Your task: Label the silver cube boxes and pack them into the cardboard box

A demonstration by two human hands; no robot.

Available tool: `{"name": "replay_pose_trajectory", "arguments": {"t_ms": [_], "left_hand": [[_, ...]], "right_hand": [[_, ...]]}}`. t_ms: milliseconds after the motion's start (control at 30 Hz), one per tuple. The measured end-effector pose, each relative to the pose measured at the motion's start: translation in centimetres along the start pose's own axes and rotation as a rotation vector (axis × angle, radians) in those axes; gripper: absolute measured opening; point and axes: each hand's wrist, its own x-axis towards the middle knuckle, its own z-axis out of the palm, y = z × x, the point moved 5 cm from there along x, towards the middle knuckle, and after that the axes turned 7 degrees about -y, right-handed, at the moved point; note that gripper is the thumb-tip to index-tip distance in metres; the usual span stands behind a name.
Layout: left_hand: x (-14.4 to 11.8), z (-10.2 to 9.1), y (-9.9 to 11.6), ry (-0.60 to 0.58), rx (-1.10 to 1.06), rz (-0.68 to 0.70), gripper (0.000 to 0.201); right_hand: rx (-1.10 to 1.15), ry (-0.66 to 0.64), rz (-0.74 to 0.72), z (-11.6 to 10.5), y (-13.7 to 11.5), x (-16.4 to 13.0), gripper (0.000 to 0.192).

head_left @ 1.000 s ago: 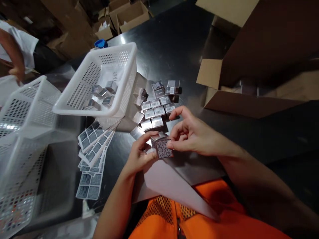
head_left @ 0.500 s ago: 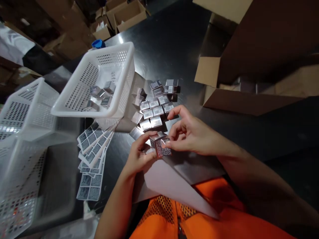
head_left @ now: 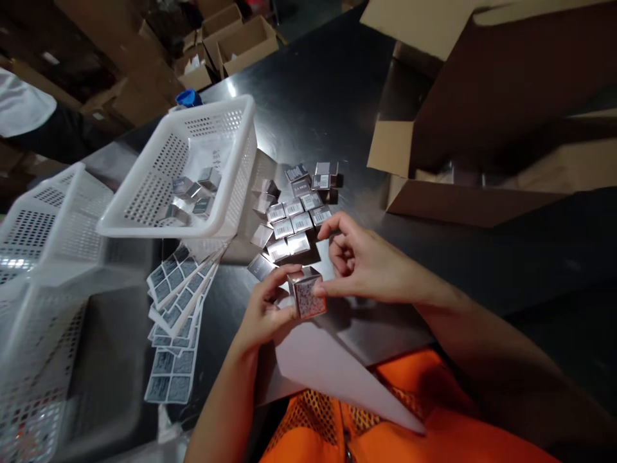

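head | silver boxes (head_left: 294, 222) beside basket (head_left: 231, 212) | label sheets (head_left: 178, 302) near

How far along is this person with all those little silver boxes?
A few small boxes already lie in the white basket. In hand: the left hand holds one box with a label on its front, the right hand touching it. A cluster of boxes sits on the table, with label sheets beside it.

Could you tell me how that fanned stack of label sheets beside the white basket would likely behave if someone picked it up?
The label sheets look thin and already splay apart, so they would probably flop and slide loose unless gripped together. Being flat paper, they likely weigh little. Their glossy faces suggest some slipperiness against the dark table.
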Motion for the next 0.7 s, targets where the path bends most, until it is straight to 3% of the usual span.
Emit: {"name": "replay_pose_trajectory", "arguments": {"t_ms": [133, 233, 333, 400, 467, 567, 600, 700], "left_hand": [[-0.5, 0.1, -0.5, -0.049, -0.032, -0.067, 0.062], [-1.0, -0.3, -1.2, 0.020, -0.041, -0.126, 0.067], [-1.0, -0.7, -1.8, 0.120, -0.085, -0.141, 0.085], [-0.7, -0.7, -1.8, 0.150, -0.078, -0.152, 0.089], [-0.4, -0.6, -1.7, 0.197, -0.060, -0.181, 0.079], [-0.2, -0.7, -1.3, 0.282, -0.009, -0.218, 0.068], [-0.1, -0.7, -1.1, 0.296, 0.023, -0.225, 0.067], [0.0, -0.5, -0.9, 0.270, 0.125, -0.246, 0.065]], "right_hand": [[0.269, -0.164, -0.012, 1.2, 1.2, 0.6, 0.072], [0.330, -0.312, 0.017, 2.2, 1.4, 0.6, 0.080], [0.190, -0.243, -0.078, 0.8, 0.1, 0.0, 0.072], [0.048, -0.024, -0.214, -2.1, -1.5, -1.3, 0.060], [-0.148, 0.267, -0.320, -6.2, -3.1, -3.3, 0.052], [-0.552, 0.586, -0.283, -13.3, -4.4, -5.8, 0.053], [-0.691, 0.591, -0.208, -15.4, -4.3, -5.9, 0.050], [-0.977, 0.398, 0.035, -20.2, -2.9, -4.9, 0.040]]}}
